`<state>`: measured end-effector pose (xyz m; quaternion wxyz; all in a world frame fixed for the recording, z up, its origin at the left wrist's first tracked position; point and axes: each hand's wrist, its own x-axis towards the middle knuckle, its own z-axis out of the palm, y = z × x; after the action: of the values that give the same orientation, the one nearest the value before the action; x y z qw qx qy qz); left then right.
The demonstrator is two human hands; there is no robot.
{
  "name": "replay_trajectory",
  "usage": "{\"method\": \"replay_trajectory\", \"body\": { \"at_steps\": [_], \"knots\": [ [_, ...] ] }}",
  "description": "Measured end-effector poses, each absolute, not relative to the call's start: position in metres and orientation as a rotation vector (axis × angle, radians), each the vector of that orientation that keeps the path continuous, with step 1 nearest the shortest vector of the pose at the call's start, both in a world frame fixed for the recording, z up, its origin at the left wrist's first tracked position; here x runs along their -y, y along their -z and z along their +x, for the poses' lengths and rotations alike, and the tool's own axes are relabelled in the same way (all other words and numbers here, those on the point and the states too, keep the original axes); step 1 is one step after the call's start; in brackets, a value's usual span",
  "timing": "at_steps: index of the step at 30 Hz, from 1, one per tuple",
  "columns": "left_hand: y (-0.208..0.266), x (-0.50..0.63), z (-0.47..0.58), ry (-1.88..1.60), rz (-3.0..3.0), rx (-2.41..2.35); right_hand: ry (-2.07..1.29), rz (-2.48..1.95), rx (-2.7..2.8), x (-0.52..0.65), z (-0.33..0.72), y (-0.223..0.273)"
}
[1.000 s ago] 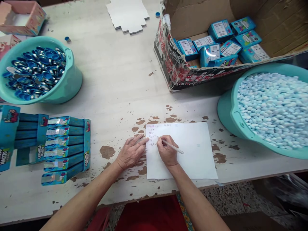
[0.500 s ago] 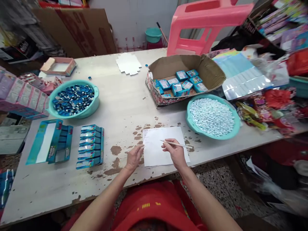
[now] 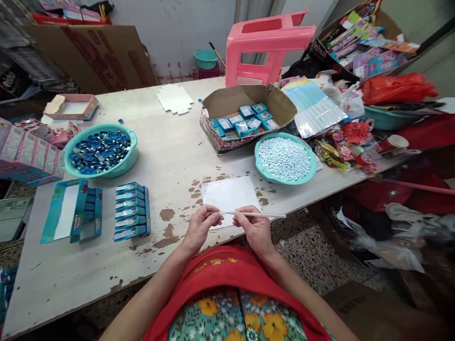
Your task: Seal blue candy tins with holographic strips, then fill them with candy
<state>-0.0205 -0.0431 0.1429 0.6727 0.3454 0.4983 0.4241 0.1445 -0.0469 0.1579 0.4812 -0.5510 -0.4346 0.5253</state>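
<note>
A slim white pen lies level in my right hand, closed around it with thumb and fingers. Its thin tip points left and meets the fingertips of my left hand, which are pinched together at that end. Any small part between those fingertips is too small to make out. Just beyond both hands, a white sheet of paper rests on the table, its near edge partly covered by them.
Left stand a turquoise basin of blue-and-silver caps and blue display boxes. To the right are a basin of pale pellets and a cardboard box holding small blue packs. A pink stool stands behind; packets crowd the right end.
Both hands have drawn together near the paper's front edge. My left hand has left the paper's side and now pinches at the pen's tip. The view has shifted right and down.
</note>
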Motion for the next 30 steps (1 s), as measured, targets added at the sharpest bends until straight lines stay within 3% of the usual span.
{"method": "replay_trajectory", "body": {
  "at_steps": [11, 20, 25, 30],
  "knots": [
    [-0.133, 0.057, -0.01, -0.911, 0.91, -1.002, -1.49, -1.329, 0.969, 0.064, 0.146, -0.138],
    [-0.081, 0.067, 0.008, -0.605, 0.993, -0.96, -1.732, -1.475, 0.749, 0.093, 0.173, -0.098],
    [-0.044, -0.01, -0.024, -0.56, 1.03, -1.755, -1.604, -1.589, 0.449, 0.098, 0.214, -0.096],
    [-0.014, -0.077, -0.048, -0.492, 0.936, -2.038, -1.475, -1.572, 0.318, 0.122, 0.268, -0.091]
  ]
}}
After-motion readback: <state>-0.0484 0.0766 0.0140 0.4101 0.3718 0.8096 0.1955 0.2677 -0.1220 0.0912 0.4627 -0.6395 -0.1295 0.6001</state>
